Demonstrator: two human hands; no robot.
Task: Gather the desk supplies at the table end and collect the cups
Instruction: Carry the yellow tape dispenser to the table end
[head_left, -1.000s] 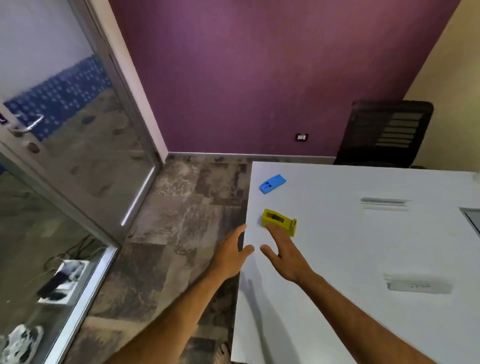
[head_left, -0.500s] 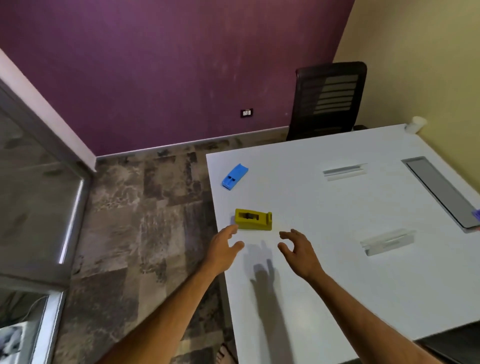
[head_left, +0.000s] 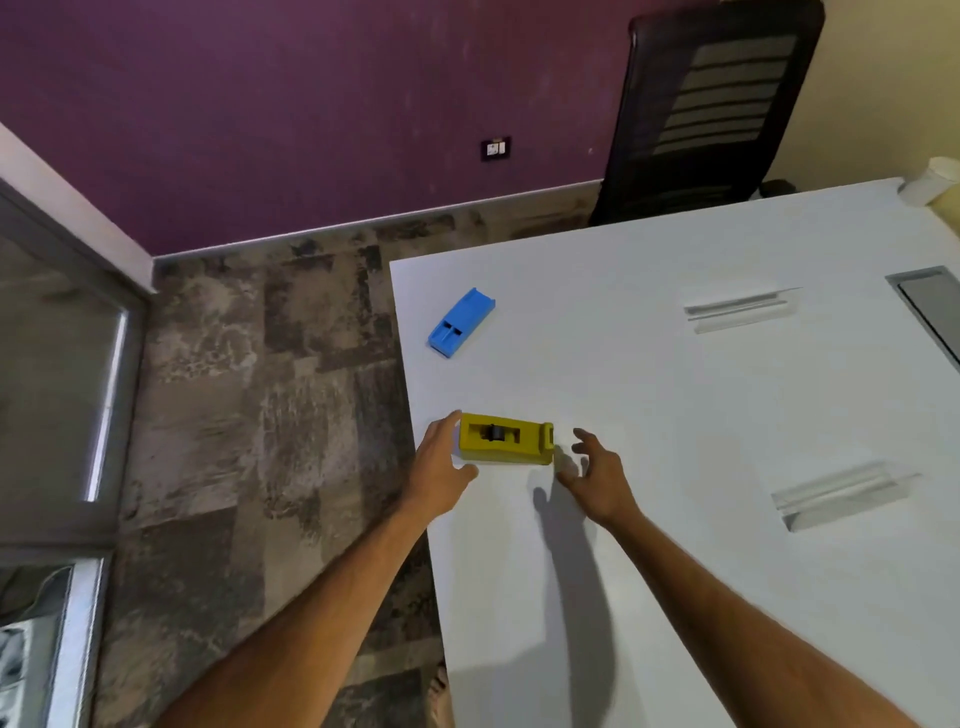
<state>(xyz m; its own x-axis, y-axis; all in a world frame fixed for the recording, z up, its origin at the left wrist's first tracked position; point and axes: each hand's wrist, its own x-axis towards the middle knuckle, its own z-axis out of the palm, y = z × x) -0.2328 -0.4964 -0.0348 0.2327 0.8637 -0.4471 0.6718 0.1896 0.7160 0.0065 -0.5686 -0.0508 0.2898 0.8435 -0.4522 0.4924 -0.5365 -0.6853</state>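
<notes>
Dispenser: the yellow tape dispenser (head_left: 506, 439) lies flat on the white table (head_left: 675, 415), near the table's left edge, with its long side across the view and a dark roller in its hollow.
Change: half a second ago both hands were short of the dispenser, nearer the person; now they have come forward and stand at its two ends. The dispenser lies the same way on the table as before.
Left hand (head_left: 440, 462): at the left end of the dispenser, fingers straight and together, thumb spread apart below the near edge. The fingertips seem to touch the left end; the hand holds nothing.
Right hand (head_left: 597, 470): just beside the right end, fingers spread and loosely bent, wide open. It does not grip the dispenser; whether a fingertip touches it I cannot tell.
Blue holder (head_left: 461, 322): a small blue plastic piece, farther along the same left edge, well apart from the hands.
Cup (head_left: 930, 179): a white cup at the far right corner of the table, partly cut by the frame.
Clear stands: two transparent stands, one (head_left: 740, 307) at the far side, one (head_left: 841, 493) to the right of the right hand.
Chair (head_left: 711, 104): black, behind the far edge of the table.
</notes>
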